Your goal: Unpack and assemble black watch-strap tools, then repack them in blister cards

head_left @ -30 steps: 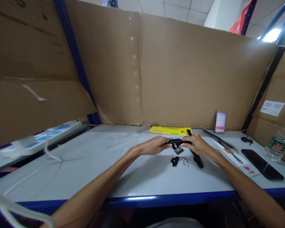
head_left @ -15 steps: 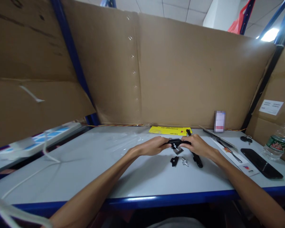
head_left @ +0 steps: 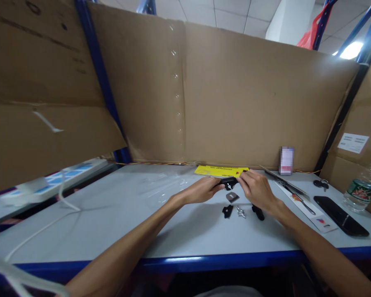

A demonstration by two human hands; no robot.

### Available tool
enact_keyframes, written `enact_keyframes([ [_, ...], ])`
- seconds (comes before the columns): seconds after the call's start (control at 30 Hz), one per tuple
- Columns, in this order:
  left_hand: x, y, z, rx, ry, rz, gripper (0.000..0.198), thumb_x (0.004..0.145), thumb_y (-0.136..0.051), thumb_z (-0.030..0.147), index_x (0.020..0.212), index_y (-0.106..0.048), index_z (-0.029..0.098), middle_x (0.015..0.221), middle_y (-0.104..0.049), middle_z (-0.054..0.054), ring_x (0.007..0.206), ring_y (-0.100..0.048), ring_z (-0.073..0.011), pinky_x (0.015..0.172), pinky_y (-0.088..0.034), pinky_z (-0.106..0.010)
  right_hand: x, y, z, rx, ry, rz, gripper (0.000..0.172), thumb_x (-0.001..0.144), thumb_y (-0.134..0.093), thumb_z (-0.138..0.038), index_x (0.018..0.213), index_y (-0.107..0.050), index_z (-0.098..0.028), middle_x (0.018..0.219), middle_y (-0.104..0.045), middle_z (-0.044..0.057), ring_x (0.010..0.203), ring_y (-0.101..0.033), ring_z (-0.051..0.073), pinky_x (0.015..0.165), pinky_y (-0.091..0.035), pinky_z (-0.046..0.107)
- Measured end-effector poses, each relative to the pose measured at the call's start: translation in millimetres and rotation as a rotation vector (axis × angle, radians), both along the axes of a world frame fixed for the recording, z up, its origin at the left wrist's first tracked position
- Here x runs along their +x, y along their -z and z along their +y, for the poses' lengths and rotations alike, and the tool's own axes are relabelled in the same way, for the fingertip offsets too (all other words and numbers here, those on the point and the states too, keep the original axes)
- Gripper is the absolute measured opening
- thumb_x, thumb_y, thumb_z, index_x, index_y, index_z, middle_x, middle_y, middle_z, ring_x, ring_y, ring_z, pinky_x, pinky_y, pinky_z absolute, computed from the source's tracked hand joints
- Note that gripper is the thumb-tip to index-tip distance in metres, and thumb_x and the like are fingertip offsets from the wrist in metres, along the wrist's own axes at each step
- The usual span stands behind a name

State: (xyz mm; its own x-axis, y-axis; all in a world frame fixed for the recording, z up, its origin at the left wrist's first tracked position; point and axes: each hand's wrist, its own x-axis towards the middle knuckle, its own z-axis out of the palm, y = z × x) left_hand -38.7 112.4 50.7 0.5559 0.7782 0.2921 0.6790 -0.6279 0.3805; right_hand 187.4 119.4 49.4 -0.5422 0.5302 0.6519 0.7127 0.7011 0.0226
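Between my two hands is a black spokeshave body (head_left: pixel 229 184), held just above the table with a silvery slot or screw showing at its middle. My left hand (head_left: pixel 200 190) is closed on one handle, the fingers pinching it. The other handle is in my right hand (head_left: pixel 257 189), whose fingers cover most of it. Below the body a grey slotted blade (head_left: pixel 232 197) lies on the table. Closer to me lie a black cap plate (head_left: pixel 227 211) and several small silver screws (head_left: pixel 240 212). A long black tool (head_left: pixel 258 213) lies partly hidden beneath my right hand.
Behind my hands lies a yellow card (head_left: pixel 218 170). To the right are a carded tool (head_left: pixel 307 208), a black phone (head_left: pixel 341 215), keys (head_left: pixel 320 184) and a water bottle (head_left: pixel 362 186). A power strip (head_left: pixel 58 181) runs along the left; cardboard (head_left: pixel 228 99) walls the back.
The spokeshave body has risen slightly and tilted in my hands, so the blade now shows apart from it on the table. My right hand has shifted in over its handle.
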Motion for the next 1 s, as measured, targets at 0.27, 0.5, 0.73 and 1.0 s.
enact_keyframes([
  [0.27, 12.1, 10.6, -4.6, 0.105, -0.226, 0.094, 0.034, 0.1, -0.036, 0.036, 0.09, -0.062, 0.016, 0.084, -0.07, -0.013, 0.079, -0.065, -0.0249, 0.069, -0.04, -0.03, -15.6, 7.2, -10.3, -0.058, 0.105, -0.25, 0.03, 0.103, -0.04, -0.029, 0.092, -0.065, -0.016, 0.085, -0.071, 0.01, 0.078, -0.066, 0.022, 0.062, -0.036, 0.029],
  [0.5, 22.9, 10.2, -10.9, 0.126, -0.332, 0.154, 0.037, 0.101, -0.033, 0.038, 0.097, -0.061, 0.015, 0.085, -0.072, -0.015, 0.078, -0.068, -0.0266, 0.065, -0.039, -0.031, -19.1, 3.6, -12.5, -0.038, 0.196, -0.281, 0.033, 0.104, -0.036, -0.03, 0.094, -0.065, -0.016, 0.087, -0.073, 0.013, 0.078, -0.069, 0.023, 0.058, -0.034, 0.029],
  [0.73, 37.7, 7.2, -20.4, 0.127, -0.471, 0.187, 0.036, 0.101, -0.032, 0.035, 0.109, -0.06, 0.014, 0.086, -0.072, -0.015, 0.079, -0.07, -0.0269, 0.067, -0.043, -0.032, -25.1, 15.9, -2.2, -0.11, 0.302, -0.125, 0.032, 0.102, -0.036, -0.029, 0.094, -0.065, -0.018, 0.077, -0.074, 0.01, 0.063, -0.068, 0.021, 0.054, -0.033, 0.029],
  [1.0, 48.7, 22.7, -20.8, 0.11, -0.549, 0.179, 0.033, 0.103, -0.03, 0.034, 0.111, -0.055, 0.016, 0.09, -0.073, -0.016, 0.082, -0.07, -0.0277, 0.067, -0.042, -0.031, -32.9, 28.2, 5.5, -0.377, 0.142, 0.256, 0.037, 0.098, -0.036, -0.021, 0.075, -0.064, -0.018, 0.069, -0.072, 0.007, 0.063, -0.067, 0.018, 0.06, -0.042, 0.026],
])
